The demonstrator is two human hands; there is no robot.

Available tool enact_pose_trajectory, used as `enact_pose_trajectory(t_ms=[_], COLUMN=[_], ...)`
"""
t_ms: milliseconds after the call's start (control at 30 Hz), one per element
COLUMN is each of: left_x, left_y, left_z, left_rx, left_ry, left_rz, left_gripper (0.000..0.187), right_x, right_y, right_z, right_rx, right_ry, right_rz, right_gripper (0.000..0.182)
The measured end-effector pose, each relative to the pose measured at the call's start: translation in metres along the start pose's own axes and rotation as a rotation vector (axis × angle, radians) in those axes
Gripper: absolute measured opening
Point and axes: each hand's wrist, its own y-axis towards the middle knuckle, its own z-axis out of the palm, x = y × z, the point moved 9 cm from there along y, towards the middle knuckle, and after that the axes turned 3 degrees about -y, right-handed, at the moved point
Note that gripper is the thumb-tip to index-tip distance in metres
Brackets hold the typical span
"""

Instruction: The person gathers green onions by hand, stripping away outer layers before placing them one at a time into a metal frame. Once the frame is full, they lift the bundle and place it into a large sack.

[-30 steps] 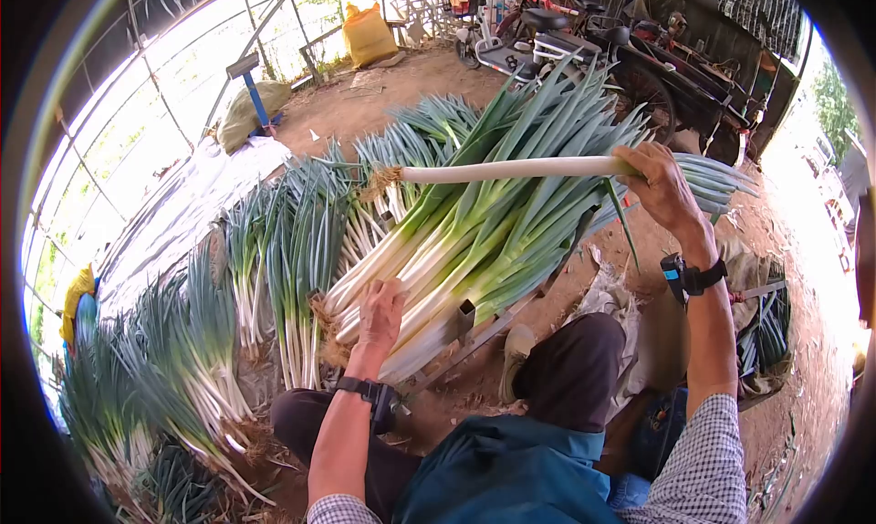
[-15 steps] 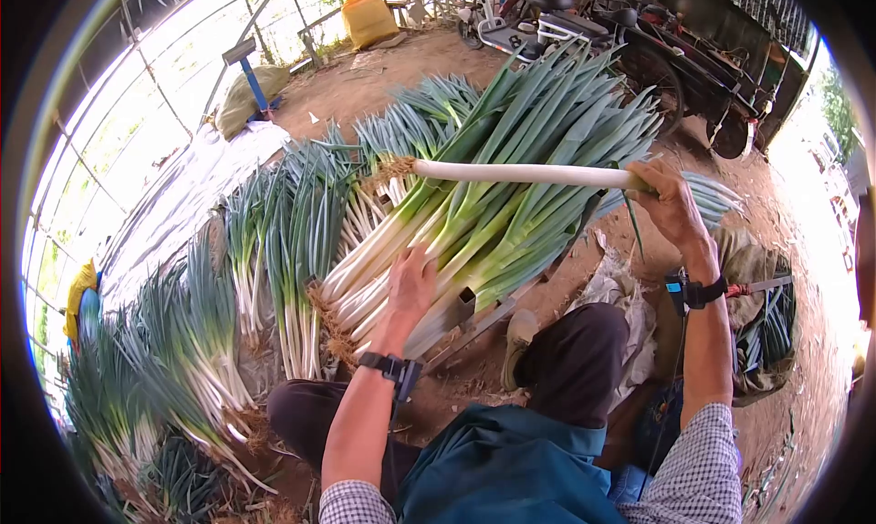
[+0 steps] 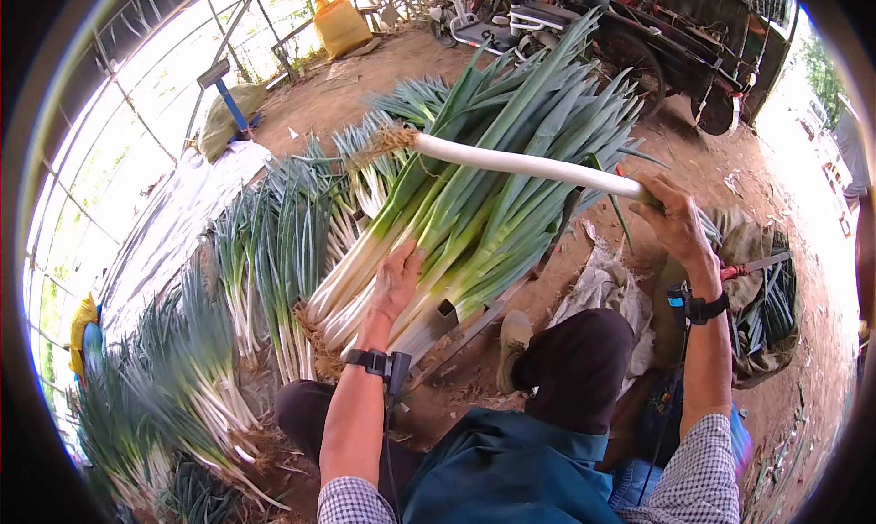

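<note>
A long green onion [image 3: 529, 163] with a thick white stalk is held crosswise above a large pile, its brown roots pointing left. My right hand [image 3: 673, 215] is closed around its green end. Below it lies the pile of green onions [image 3: 511, 204], white stalks toward me and dark leaves pointing away. My left hand [image 3: 397, 282] is on the pile's white stalks with its fingers curled over them; the fingertips are partly hidden. A metal support [image 3: 429, 328] shows under the pile's near edge.
More green onions [image 3: 292, 250] lie in bunches along the left. A sack of greens [image 3: 762, 314] stands right, beside a red-handled tool [image 3: 744, 268]. A cart [image 3: 684, 49], a scooter [image 3: 529, 17] and a yellow sack [image 3: 342, 24] are at the back. My knee [image 3: 584, 360] is below the pile.
The held green onion has tilted, its right end dropping a little with my right hand. The view has shifted slightly. My left hand stays on the pile.
</note>
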Motion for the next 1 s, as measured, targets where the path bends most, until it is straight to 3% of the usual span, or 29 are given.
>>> enact_pose_trajectory(t_ms=[67, 167, 233, 367, 500, 600, 700, 833, 867, 1000], left_x=[0.023, 0.028, 0.013, -0.047, -0.081, -0.091, -0.094, -0.076, -0.072, -0.065], left_y=[0.004, 0.011, 0.008, -0.017, -0.014, -0.007, -0.004, 0.000, 0.002, -0.007], left_z=[0.009, 0.011, 0.002, 0.003, 0.024, 0.037, 0.039, 0.042, 0.043, 0.047], left_rx=[0.142, 0.152, -0.068, -0.373, -0.257, -0.081, -0.089, -0.007, -0.007, -0.023], left_ry=[-0.145, -0.069, 0.120, 0.371, 0.529, 0.635, 0.698, 0.575, 0.528, 0.359], left_rz=[-0.261, -0.305, -0.128, 0.223, 0.358, 0.233, 0.178, 0.053, 0.041, 0.073], left_gripper=[0.046, 0.042, 0.040, 0.027, 0.032, 0.038, 0.044, 0.045, 0.043, 0.038], right_x=[-0.003, -0.001, 0.005, 0.008, 0.020, 0.032, 0.041, 0.046, 0.049, 0.042], right_y=[0.001, 0.000, 0.001, 0.003, 0.017, 0.030, 0.045, 0.052, 0.049, 0.040], right_z=[0.003, 0.009, 0.009, 0.026, 0.056, 0.070, 0.090, 0.129, 0.137, 0.171], right_rx=[0.001, -0.034, -0.088, -0.012, 0.121, 0.078, 0.072, 0.155, 0.226, 0.211], right_ry=[-0.006, -0.002, -0.009, 0.027, 0.121, 0.116, 0.186, 0.304, 0.310, 0.400], right_rz=[0.009, -0.031, -0.081, 0.099, 0.136, 0.007, -0.049, 0.038, 0.130, 0.149], right_gripper=[0.045, 0.040, 0.034, 0.021, 0.020, 0.019, 0.017, 0.017, 0.028, 0.039])
